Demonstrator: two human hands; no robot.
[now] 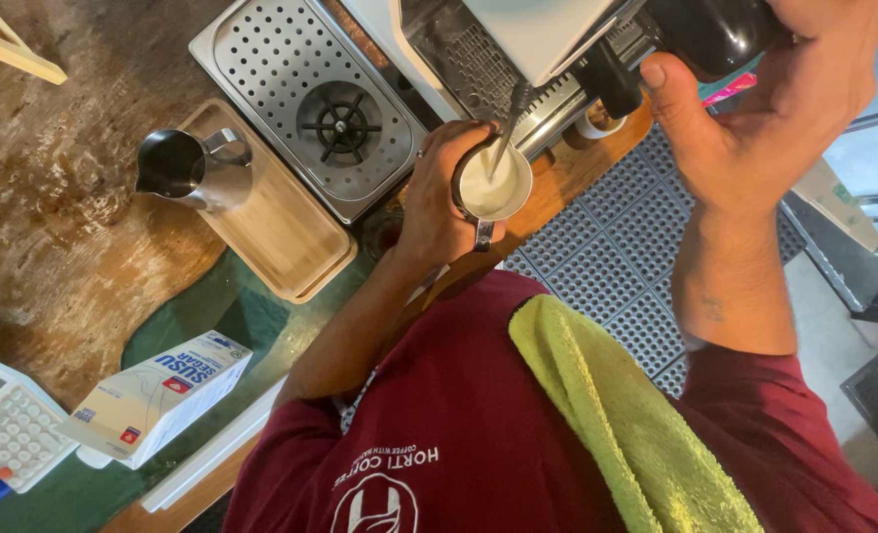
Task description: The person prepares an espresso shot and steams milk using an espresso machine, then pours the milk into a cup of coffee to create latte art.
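Seen from above, at an espresso machine (518, 39) on a worn wooden desk (54, 227). Left hand (439, 192) wrapped around a small steel milk pitcher (493, 183), fingers closed on its side and a ring on one of them; pitcher held up under the machine, just off the desk's front edge, with white milk inside and its handle pointing toward the body. Thin steam wand (511, 123) slanting down from the machine into the milk. Right hand (765, 99) raised at the machine's right side, fingers curled on a dark knob (710, 35), thumb stretched out toward the left; grip itself partly hidden by the back of the hand. To the left of the machine, a perforated steel drip tray with a pitcher rinser (311, 104) set into the desk. Beside it, a second steel pitcher (187, 168), dark inside, standing upright on a pale wooden tray (281, 232). Further left and nearer the body, a milk carton (158, 400) lying on its side and a white calculator (5, 424) just beside it. Yellow-green cloth (607, 415) draped over the shoulder of a dark red shirt (459, 424). Black rubber mat (617, 266) on the floor below.
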